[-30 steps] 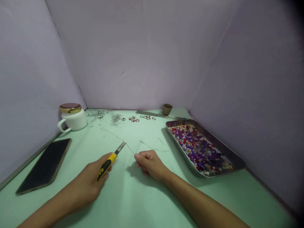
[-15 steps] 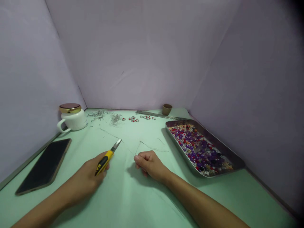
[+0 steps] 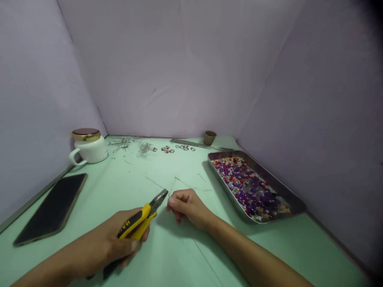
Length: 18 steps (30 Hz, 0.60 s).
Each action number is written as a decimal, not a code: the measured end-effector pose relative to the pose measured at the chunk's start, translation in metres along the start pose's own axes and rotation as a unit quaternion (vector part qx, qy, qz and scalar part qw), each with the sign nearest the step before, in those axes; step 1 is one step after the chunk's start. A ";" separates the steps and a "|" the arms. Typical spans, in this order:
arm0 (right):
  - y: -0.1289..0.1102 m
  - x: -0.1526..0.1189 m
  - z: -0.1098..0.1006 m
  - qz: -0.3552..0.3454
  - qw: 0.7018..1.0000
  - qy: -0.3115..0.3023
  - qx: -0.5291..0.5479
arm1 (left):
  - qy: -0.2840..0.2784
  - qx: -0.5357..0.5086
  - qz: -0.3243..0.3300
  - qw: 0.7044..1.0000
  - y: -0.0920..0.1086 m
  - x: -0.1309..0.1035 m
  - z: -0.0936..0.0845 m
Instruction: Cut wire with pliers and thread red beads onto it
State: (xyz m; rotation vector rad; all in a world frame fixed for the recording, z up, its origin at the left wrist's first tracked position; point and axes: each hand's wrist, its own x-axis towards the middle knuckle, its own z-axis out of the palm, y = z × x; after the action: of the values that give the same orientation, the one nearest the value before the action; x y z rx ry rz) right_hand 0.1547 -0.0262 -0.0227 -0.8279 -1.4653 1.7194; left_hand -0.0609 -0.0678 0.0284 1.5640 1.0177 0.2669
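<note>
One wire (image 3: 175,178) juts from the right hand (image 3: 188,206).

Dim, cool, diffuse light, left wall (image 3: 42,87) paler than the right wall (image 3: 323,119), soft shadows on the worktop (image 3: 164,263) beneath the right hand (image 3: 187,205), wide-angle stretch toward the edges, blackened upper right corner, thin wire (image 3: 155,183) faint

A dark phone (image 3: 53,210) lies near a lidded white mug (image 3: 93,151).

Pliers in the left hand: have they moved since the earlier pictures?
Yes. Judged against the metal tray, the pliers have moved right, closer to it, and slightly lower in view.
</note>
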 end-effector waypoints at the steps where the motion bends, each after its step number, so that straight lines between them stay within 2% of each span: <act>1: 0.001 0.001 0.001 0.005 1.000 0.006 0.002 | 0.031 0.047 -0.018 0.998 0.003 0.000 0.003; 4: 0.004 0.002 0.003 0.007 0.999 0.022 0.030 | 0.090 0.147 -0.027 0.985 0.012 0.001 0.011; 9: 0.006 0.002 0.005 0.007 0.999 0.041 0.031 | 0.108 0.201 -0.017 0.974 0.018 0.002 0.016; 12: 0.005 0.002 0.007 0.027 0.998 0.061 -0.010 | 0.138 0.251 -0.011 0.958 0.007 0.002 0.019; 16: 0.003 0.002 0.009 0.052 0.994 0.080 -0.046 | 0.187 0.364 -0.061 0.910 -0.015 0.004 0.025; 18: 0.003 0.002 0.010 0.052 0.994 0.077 -0.051 | 0.196 0.398 -0.081 0.893 -0.018 0.006 0.027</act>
State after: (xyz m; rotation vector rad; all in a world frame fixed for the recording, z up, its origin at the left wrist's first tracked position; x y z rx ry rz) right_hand 0.1449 -0.0296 -0.0238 -1.0847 -1.4365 1.6257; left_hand -0.0476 -0.0839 0.0024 2.1892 1.7091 0.0357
